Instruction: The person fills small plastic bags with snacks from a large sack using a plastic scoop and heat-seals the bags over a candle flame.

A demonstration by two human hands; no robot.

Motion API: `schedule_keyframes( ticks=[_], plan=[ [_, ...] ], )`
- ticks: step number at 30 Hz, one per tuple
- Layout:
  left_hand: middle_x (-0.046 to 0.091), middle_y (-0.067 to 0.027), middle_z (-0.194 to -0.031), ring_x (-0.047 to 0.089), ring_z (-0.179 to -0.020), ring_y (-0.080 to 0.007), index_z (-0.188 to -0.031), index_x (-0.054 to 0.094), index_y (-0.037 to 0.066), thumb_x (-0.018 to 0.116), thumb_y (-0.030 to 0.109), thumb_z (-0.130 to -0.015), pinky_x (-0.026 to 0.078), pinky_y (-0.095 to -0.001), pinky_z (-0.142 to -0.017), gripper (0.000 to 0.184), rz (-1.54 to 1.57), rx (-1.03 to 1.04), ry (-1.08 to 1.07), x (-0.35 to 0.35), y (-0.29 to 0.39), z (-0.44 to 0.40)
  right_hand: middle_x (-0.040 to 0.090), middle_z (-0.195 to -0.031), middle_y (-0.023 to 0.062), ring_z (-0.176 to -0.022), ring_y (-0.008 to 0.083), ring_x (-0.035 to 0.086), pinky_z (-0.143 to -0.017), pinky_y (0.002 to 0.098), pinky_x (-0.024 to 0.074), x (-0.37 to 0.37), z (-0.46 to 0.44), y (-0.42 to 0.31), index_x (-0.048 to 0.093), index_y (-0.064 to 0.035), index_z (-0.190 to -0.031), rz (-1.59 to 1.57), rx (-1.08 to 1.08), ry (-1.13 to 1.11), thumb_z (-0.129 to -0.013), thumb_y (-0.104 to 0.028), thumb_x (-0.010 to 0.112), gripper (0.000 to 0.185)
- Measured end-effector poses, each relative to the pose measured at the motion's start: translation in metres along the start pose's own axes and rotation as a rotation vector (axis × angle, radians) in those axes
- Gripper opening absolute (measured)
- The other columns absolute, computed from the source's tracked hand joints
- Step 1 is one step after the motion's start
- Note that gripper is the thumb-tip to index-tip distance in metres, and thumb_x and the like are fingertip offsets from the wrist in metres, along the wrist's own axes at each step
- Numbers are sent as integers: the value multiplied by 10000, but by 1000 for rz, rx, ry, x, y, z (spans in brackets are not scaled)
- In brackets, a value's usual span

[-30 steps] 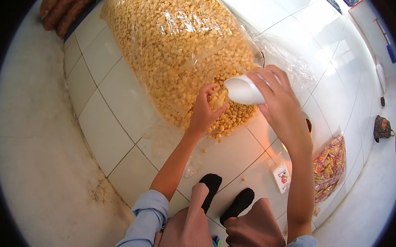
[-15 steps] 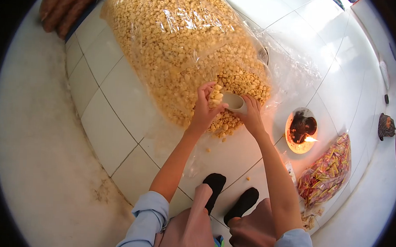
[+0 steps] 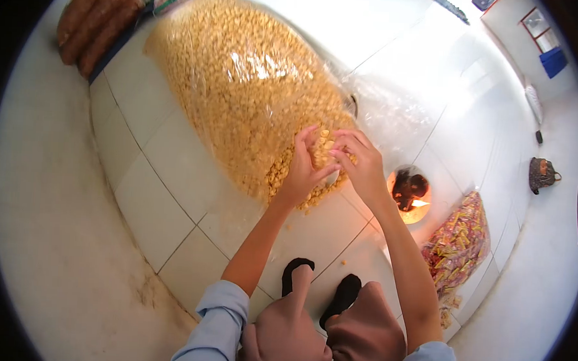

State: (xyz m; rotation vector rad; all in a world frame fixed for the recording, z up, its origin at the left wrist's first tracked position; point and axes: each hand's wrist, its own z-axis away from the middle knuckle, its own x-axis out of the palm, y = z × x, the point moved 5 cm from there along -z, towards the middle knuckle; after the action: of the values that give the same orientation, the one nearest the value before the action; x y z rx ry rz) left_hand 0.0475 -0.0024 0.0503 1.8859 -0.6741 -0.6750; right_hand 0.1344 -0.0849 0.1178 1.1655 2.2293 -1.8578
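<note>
A small clear plastic bag of ring-shaped snack pieces [image 3: 323, 146] sits between my two hands, over the mouth of a large sack. My left hand [image 3: 302, 171] is closed around its left side. On the right, my right hand [image 3: 362, 161] has its fingers curled and pinched at the small bag's upper edge. Below the fingers a pale cup [image 3: 332, 178] shows in part, mostly hidden by my hands. The large clear plastic sack [image 3: 242, 81] lies on the floor, full of the same yellow snack pieces, with loose ones spilling at its mouth.
A burning flame stands on a plate [image 3: 409, 208] close to my right forearm. Beyond it lies a bag of red and yellow packets [image 3: 457, 239]. Long brown bundles [image 3: 96, 27] lie at the far left. A small brown bag [image 3: 543, 175] sits far right.
My right hand has let go of the cup and moved to the small bag in my left hand. The cup now sits lower among the snacks. The view has shifted slightly.
</note>
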Motion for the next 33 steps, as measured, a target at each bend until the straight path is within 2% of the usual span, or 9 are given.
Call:
schedule_keyframes(
  ticks=[2,9,12,14,17,20,26,30,33],
  plan=[
    [461,-120,-1141,474,-978,-184,-1284,326,60,662,117,-790,436,-280,-807,601,261,-53,-65,2,48,-9,576,-972,75,-786,180,574,-689,276,480,-36,3,-38,550,2,-869,85,8,97,-790,-57,613,117],
    [479,-87,-1221,481,-1088,-131,-1242,411,23,561,57,-855,412,-256,-877,417,635,29,-282,28,206,-39,604,-965,72,-767,180,584,-699,287,481,-133,30,-183,565,-6,-872,193,-171,253,-787,-33,609,100],
    [619,-42,-976,559,-901,-77,-1086,543,15,553,114,-878,441,-211,-772,231,697,69,-190,42,265,-40,602,-965,77,-817,177,595,-722,282,490,-164,48,-226,566,-5,-858,212,-264,351,-789,-19,604,80],
    [623,-49,-968,563,-899,-81,-1046,562,12,564,119,-872,445,-212,-767,204,704,54,-174,52,290,-34,602,-963,81,-836,176,596,-732,281,492,-183,63,-245,567,-4,-847,179,-282,406,-790,-12,601,67],
    [632,-66,-944,574,-885,-91,-985,586,6,586,117,-857,451,-213,-758,169,714,-42,-122,68,309,-24,592,-972,93,-874,175,588,-756,276,487,-198,83,-238,554,-20,-958,111,-279,485,-796,-9,601,169],
    [639,-89,-920,586,-864,-103,-966,590,-4,607,94,-838,457,-213,-747,162,712,-96,-58,86,316,-14,565,-1009,97,-911,151,562,-782,263,452,-201,112,-224,399,-39,-1224,-337,-153,601,-801,-100,645,493],
    [636,-91,-894,592,-807,-101,-953,590,-30,641,70,-807,468,-213,-725,185,734,-161,13,109,290,9,594,-957,70,-885,122,557,-770,263,443,-180,150,-165,517,27,-1090,-524,163,545,-808,-154,650,360],
    [631,-76,-921,586,-831,-99,-1021,580,-20,626,103,-824,467,-220,-739,236,848,-235,-81,116,269,20,609,-825,32,-776,93,555,-713,227,437,-176,160,-140,581,23,-959,-386,140,662,-825,-134,622,210],
    [629,-57,-943,583,-847,-93,-1063,575,-11,618,142,-835,462,-220,-754,278,625,-105,-231,115,286,19,607,-821,22,-752,72,546,-690,212,428,-189,159,-166,583,5,-928,-463,62,752,-846,-98,593,132]
  ],
)
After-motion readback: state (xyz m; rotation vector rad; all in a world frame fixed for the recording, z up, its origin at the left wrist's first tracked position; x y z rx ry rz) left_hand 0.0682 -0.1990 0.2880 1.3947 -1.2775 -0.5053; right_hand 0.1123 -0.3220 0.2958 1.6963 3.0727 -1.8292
